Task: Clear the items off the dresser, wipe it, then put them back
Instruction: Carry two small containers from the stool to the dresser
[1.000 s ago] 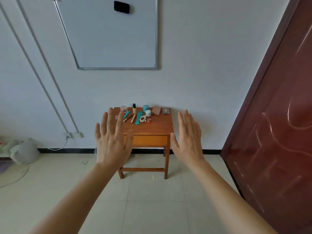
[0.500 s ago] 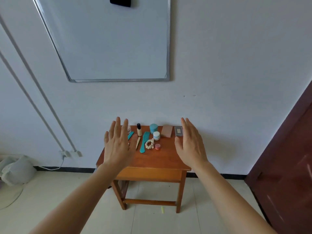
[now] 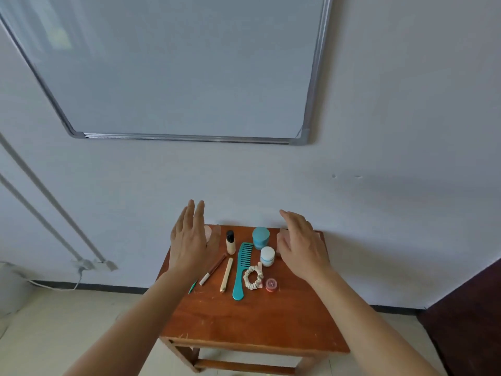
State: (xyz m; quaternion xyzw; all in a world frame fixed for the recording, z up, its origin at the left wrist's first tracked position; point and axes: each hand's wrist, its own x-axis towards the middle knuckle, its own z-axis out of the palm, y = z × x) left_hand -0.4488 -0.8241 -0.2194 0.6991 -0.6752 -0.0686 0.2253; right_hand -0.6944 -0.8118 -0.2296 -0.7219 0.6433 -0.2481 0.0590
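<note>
We had walked closer during the last second, so our left hand [image 3: 189,240] and right hand [image 3: 301,248], both with relaxed fingers and holding nothing, hovered over the dresser [image 3: 244,318], where the comb [image 3: 241,267] and the blue jar [image 3: 260,237] lay untouched, clearing not yet begun.

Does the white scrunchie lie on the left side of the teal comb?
No, the white scrunchie lies just right of the teal comb, between it and the small red jar.
</note>
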